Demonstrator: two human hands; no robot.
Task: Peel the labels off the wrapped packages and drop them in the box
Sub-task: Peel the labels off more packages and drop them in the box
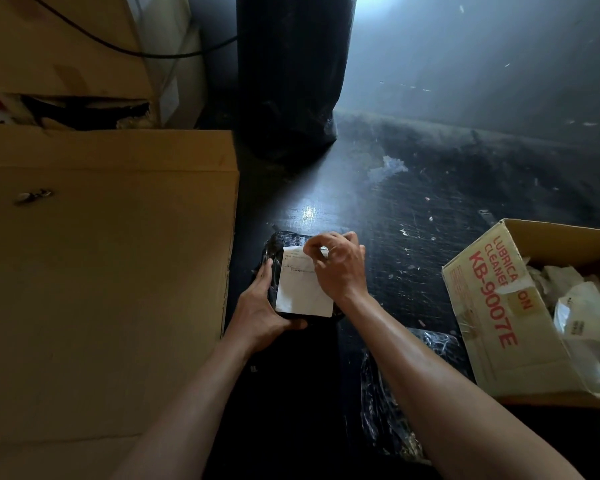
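A black wrapped package lies on the dark floor in front of me, with a white label on its top. My left hand grips the package's near left side, thumb under its near edge. My right hand pinches the label's far edge with curled fingers. At the right stands an open cardboard box printed in red letters, holding several crumpled white labels. A second black wrapped package lies under my right forearm.
A large flat cardboard carton fills the left side, close against the package. Behind it stand more cartons with a black cable. A tall black bagged bundle stands at the back centre. Scraps litter the dark floor.
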